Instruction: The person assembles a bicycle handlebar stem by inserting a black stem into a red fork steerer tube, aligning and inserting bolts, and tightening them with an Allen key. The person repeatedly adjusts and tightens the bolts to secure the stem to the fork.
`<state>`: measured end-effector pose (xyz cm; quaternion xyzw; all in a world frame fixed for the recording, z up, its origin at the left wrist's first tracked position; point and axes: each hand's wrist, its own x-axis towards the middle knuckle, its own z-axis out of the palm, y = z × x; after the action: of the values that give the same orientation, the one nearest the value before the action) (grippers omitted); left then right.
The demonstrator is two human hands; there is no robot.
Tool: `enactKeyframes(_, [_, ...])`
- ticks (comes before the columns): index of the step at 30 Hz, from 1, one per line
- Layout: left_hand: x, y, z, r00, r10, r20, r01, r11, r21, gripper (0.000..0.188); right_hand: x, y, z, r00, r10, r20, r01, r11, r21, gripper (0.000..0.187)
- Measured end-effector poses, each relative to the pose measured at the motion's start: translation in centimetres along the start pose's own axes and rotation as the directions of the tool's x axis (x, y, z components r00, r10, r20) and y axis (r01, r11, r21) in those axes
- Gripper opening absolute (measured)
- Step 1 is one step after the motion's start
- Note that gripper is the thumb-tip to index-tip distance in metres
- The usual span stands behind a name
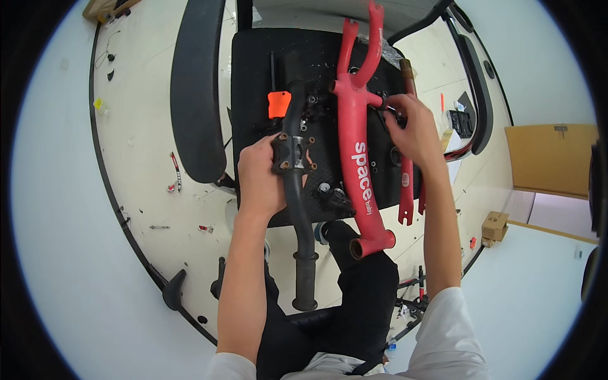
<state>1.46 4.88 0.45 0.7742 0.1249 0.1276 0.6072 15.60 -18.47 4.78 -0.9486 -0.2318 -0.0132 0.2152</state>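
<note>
My left hand (259, 174) is closed round the middle of a black bicycle handlebar (299, 209), at its stem clamp (292, 154) with several rusty bolts sticking out. One dark grip (305, 282) hangs past the seat's near edge. Right of it lies a red bicycle frame (352, 126), its forked end pointing away from me. Beside the frame's short side tube, my right hand (415, 130) pinches something small and dark, mostly hidden by the fingers. Under that wrist lies a red fork (406, 174) with a rusty steerer tube (406, 73).
Everything rests on a black chair seat (250, 63) between two armrests (197, 95). An orange-handled screwdriver (278, 104), small nuts and black parts (335, 199) lie around the handlebar. On the floor are a tool case (461, 123), scattered small parts and a cardboard box (494, 225).
</note>
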Motion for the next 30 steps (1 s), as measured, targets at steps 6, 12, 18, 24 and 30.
enactKeyframes(6, [-0.3, -0.4, 0.0, 0.998, 0.063, 0.000, -0.063, 0.998, 0.021, 0.018, -3.8, -5.9, 4.8, 0.938, -0.322, 0.126, 0.331, 0.941, -0.061, 0.018])
enactKeyframes(12, [-0.5, -1.5, -0.9, 0.997, 0.075, 0.000, -0.074, 0.989, 0.130, 0.018, -3.9, -4.0, 3.6, 0.924, -0.370, 0.097, 0.382, 0.900, -0.207, 0.017])
enactKeyframes(18, [-0.5, -0.6, -0.8, 1.000, -0.006, 0.009, 0.005, 0.998, 0.058, 0.017, -3.3, -2.8, 2.8, 0.943, -0.314, 0.108, 0.319, 0.947, -0.036, 0.018])
enactKeyframes(24, [-0.4, -1.0, -0.8, 0.998, 0.054, 0.014, -0.055, 0.992, 0.114, 0.017, -4.8, -4.1, 2.4, 0.952, -0.289, 0.098, 0.299, 0.948, -0.110, 0.025])
enactKeyframes(30, [-0.1, -0.4, -0.8, 1.000, 0.029, -0.006, -0.029, 0.997, 0.076, 0.018, -10.9, -8.6, 3.8, 0.949, -0.214, 0.233, 0.236, 0.969, -0.071, 0.053])
